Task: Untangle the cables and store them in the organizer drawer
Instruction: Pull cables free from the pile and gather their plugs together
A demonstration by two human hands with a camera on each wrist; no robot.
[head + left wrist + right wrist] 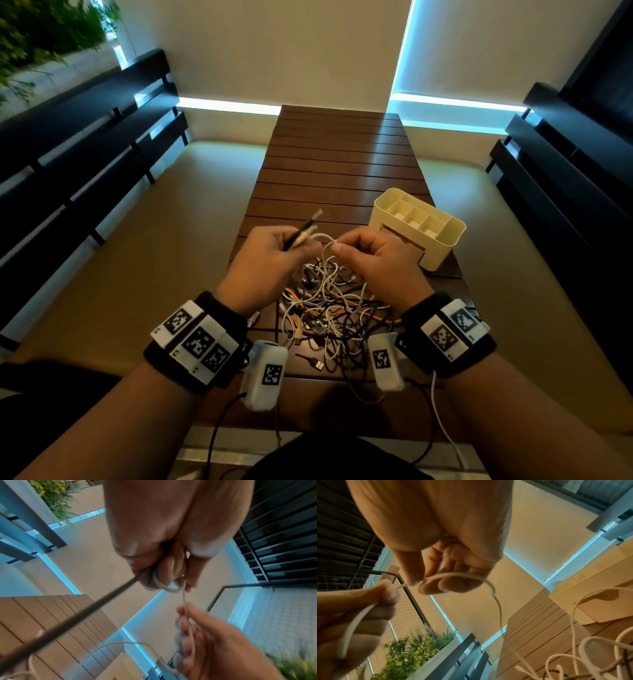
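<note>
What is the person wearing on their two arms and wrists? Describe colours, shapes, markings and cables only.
Both forearms are bare, with no sleeves. Each wrist carries a black wristband topped with white blocks printed with black-and-white square markers. A white rounded camera pod, also bearing a marker, hangs at each inner wrist. Dark cables and a white cable trail back towards the body.

Slatted table [337, 161]: cables [329, 308], organizer [418, 228]

wrists: black bands [191, 363] | white marker tags [445, 334] | white camera pods [263, 375] | trailing leads
</note>
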